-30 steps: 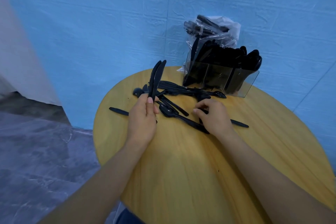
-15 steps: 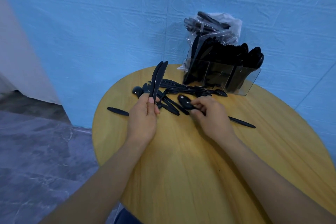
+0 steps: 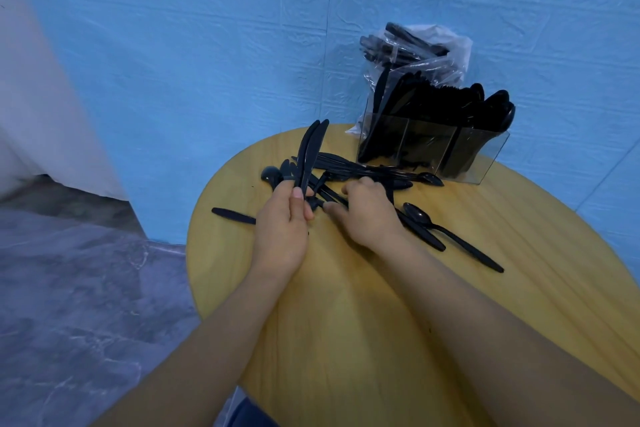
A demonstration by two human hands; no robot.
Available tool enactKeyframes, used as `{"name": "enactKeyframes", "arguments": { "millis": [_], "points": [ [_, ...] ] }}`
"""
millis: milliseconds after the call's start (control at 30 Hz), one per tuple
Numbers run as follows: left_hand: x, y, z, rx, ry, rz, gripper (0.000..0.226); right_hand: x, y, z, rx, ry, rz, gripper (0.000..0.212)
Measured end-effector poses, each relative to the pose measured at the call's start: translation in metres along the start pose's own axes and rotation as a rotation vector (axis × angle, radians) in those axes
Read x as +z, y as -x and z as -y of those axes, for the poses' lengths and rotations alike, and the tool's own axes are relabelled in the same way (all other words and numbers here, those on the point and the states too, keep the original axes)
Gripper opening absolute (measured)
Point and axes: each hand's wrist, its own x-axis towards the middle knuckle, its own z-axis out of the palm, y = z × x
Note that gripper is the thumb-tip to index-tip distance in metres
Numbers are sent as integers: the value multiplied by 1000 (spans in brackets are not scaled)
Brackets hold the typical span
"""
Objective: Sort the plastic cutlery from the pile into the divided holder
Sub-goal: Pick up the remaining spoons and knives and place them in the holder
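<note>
Two hands working at the cutlery pile (image 3: 349, 172)
Left hand (image 3: 282, 218) gripping two knives (image 3: 311, 152) upright — right hand (image 3: 369, 210), palm down, fingers curling over the pile; grip unclear.

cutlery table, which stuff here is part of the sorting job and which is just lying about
Part of the job:
- knives gripped by the left hand
- pile, where the right hand reaches
- loose spoon
- stray knife
- divided holder

Just lying about:
- plastic bag of cutlery behind the holder
</note>
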Motion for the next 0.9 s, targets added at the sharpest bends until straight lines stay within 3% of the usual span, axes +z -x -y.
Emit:
{"name": "enactKeyframes", "arguments": {
  "millis": [67, 233, 500, 600, 900],
  "points": [
    [0, 0, 0, -7, 1, -4, 26, 1, -6, 5, 43, 15, 31, 39],
    [0, 0, 1, -6, 6, 0, 26, -6, -10, 2, 90, -12, 55, 2],
    [1, 0, 3, 16, -24, 14, 26, -21, 12, -24, 136, -4, 164, 21],
    [1, 0, 3, 24, -27, 16, 25, -27, 26, -31, 139, -27, 191, 7],
    [0, 1, 2, 54, -51, 12, 27, -49, 65, -48, 222, -499, 114, 13]
  ]
}}
